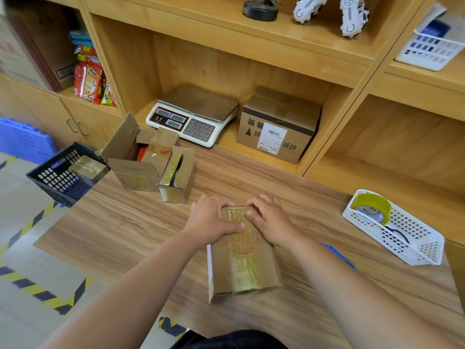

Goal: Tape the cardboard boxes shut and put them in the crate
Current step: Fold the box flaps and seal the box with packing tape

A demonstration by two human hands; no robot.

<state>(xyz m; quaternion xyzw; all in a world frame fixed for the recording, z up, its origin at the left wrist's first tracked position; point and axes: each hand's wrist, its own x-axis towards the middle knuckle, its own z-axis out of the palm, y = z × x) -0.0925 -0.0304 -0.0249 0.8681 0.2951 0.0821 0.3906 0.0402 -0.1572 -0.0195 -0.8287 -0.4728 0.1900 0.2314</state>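
On table [120, 222], left hand [210, 220] and right hand [273, 221] clamp box [221, 268] far end, smoothing tape [245, 265]; likely next: into crate [54, 178].

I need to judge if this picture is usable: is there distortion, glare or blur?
Head view: wide-angle distortion bends the shelf edges toward the corners; light soft and even, only faint shadows on the table; mild glare on the tape of the cardboard box and on the scale pan; centre sharp, white basket at top right slightly blurred.
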